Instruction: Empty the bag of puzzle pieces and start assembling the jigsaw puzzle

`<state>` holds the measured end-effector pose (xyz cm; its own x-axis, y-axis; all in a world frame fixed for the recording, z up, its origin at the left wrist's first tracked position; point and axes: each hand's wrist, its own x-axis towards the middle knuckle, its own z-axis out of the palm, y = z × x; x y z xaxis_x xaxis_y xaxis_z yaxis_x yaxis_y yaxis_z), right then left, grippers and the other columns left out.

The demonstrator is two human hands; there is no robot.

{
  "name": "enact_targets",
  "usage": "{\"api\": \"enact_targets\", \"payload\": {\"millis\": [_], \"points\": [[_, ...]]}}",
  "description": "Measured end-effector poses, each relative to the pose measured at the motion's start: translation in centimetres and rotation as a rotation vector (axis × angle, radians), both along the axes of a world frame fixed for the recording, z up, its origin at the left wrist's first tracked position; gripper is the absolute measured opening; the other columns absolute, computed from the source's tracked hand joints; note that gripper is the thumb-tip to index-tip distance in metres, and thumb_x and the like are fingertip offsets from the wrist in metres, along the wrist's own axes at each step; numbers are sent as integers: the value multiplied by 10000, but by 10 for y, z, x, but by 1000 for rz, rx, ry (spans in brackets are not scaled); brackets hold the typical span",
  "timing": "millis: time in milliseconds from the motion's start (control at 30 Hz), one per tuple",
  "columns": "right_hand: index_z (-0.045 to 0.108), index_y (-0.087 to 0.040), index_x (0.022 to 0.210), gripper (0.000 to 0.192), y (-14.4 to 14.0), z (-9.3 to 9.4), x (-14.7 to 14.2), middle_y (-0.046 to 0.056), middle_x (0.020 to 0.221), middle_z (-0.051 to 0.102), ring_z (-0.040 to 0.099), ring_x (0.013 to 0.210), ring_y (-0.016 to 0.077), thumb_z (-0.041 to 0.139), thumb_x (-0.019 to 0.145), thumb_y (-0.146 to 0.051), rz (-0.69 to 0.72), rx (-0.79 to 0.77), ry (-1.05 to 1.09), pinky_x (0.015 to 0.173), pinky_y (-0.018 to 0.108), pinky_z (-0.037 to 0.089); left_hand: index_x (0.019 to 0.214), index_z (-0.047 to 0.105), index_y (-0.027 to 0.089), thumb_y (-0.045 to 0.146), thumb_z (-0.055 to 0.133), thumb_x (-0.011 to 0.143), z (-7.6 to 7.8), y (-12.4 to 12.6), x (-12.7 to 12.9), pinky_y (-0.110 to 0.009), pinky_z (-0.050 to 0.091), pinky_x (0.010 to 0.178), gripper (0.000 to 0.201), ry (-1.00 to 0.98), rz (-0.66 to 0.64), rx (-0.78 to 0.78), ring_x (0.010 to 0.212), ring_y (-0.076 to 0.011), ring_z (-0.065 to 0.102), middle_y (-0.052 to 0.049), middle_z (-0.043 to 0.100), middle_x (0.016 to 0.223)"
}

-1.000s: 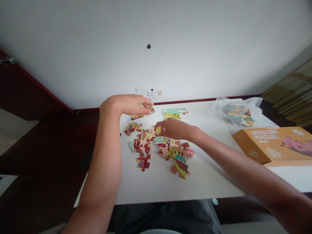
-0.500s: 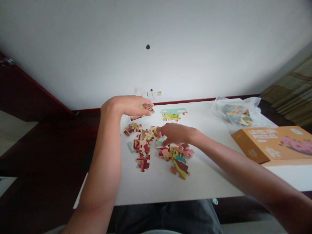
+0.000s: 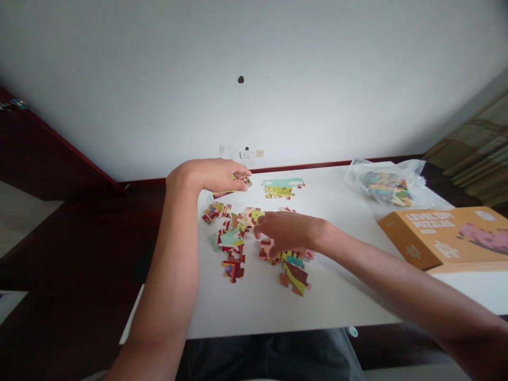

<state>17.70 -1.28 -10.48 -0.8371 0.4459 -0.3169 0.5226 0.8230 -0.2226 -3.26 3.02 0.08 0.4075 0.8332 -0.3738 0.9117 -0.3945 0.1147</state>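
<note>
From my head camera, my left hand [image 3: 210, 173] sits just above frame centre, pinching a small puzzle piece [image 3: 243, 181] at its fingertips. My right hand [image 3: 288, 232] lies at centre, fingers loosely spread, flat on the loose puzzle pieces [image 3: 234, 238] scattered over the white table [image 3: 337, 296]. An orange puzzle box [image 3: 444, 235] rests at right, a plastic bag [image 3: 387, 185] above it.

Left hand [image 3: 210, 173]: showing bare, no ring, no watch.
Right hand [image 3: 288, 232]: showing bare too.
Forearms: going sleeveless right up to the near edge.
Lap: wearing dark grey trousers [image 3: 270, 353].
</note>
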Motion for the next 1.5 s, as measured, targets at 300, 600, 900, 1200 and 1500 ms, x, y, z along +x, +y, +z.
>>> {"api": "enact_targets", "payload": {"millis": [300, 600, 900, 1200, 1500], "points": [[724, -184, 921, 97, 4, 8, -1, 11, 829, 713, 617, 712, 157, 774, 851, -229, -1, -251, 68, 601, 269, 390, 1544, 518, 308, 557, 501, 935, -1, 1, 3, -297, 443, 873, 658, -5, -5, -67, 954, -223, 681, -11, 776, 1042], [623, -211, 1365, 370, 22, 5, -1, 70, 1109, 782, 730, 940, 181, 629, 995, -232, -209, -233, 508, 797, 266, 505, 1526, 539, 316, 555, 508, 921, 0, 2, 4, -293, 455, 833, 651, 1, -9, -65, 912, -219, 676, -14, 775, 1046], [754, -112, 1120, 400, -16, 6, -2, 193, 1106, 753, 704, 1082, 350, 895, 791, -291, -98, 176, -150, 830, 389, 547, 1533, 532, 321, 578, 525, 904, -4, 4, 3, -303, 450, 924, 679, -16, 10, -54, 1054, -241, 672, -29, 749, 1230], [717, -182, 1005, 103, -1, 3, -11, 94, 989, 744, 677, 861, 219, 655, 923, -174, -6, 10, 68, 673, 291, 421, 1534, 525, 296, 552, 524, 918, -5, 4, 5, -287, 465, 798, 667, -38, 8, -84, 876, -205, 689, -30, 777, 1051], [638, -183, 927, 183, 80, -4, 42, -8, 791, 660, 541, 688, 129, 659, 919, -364, -303, -156, 621, 640, 261, 356, 1592, 433, 301, 498, 555, 946, -31, 20, 17, -287, 506, 891, 687, -41, -15, -128, 1130, -237, 687, -60, 638, 1482]]}}
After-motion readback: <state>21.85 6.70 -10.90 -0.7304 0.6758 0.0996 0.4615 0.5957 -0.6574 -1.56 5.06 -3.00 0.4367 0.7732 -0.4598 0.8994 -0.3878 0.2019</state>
